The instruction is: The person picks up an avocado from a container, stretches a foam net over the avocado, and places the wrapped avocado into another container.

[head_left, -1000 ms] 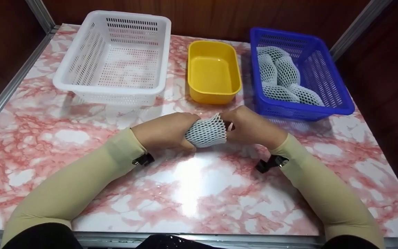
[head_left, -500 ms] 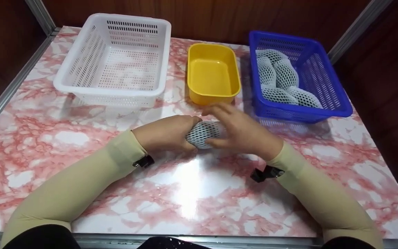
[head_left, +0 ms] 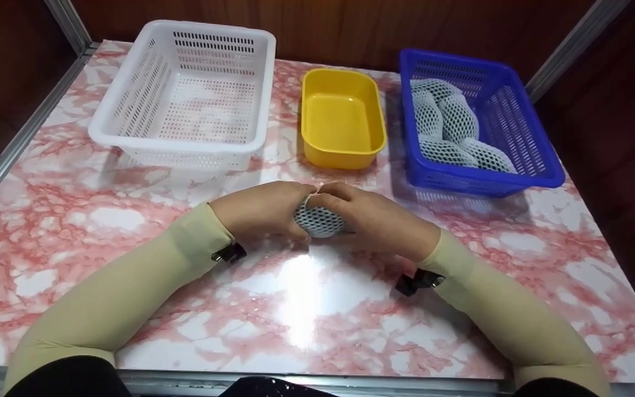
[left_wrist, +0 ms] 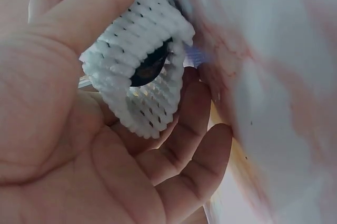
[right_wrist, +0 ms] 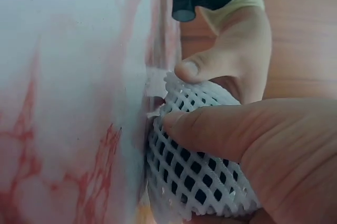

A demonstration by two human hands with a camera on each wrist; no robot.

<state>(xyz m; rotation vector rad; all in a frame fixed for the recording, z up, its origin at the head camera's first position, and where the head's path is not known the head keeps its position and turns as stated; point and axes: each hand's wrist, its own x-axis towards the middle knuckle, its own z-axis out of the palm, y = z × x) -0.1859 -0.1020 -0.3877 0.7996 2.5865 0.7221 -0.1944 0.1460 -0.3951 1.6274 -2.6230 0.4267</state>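
A white foam net sleeve sits between both hands, low over the marbled table in front of the yellow box. Inside its open end, in the left wrist view, shows a dark, rounded thing whose kind I cannot tell. My left hand grips the sleeve from the left, thumb and fingers around its end. From the other side my right hand holds it, the thumb pressed on the mesh in the right wrist view. Its far fingers are mostly hidden behind the sleeve.
At the back left stands a white perforated basket. The yellow box stands in the middle. A blue basket at the back right holds several net-sleeved things. Wooden panels border the table behind and at the sides.
My right hand has let go of the sleeve's right edge, opened over it and closed around it farther left. The left hand keeps its grip in nearly the same place.
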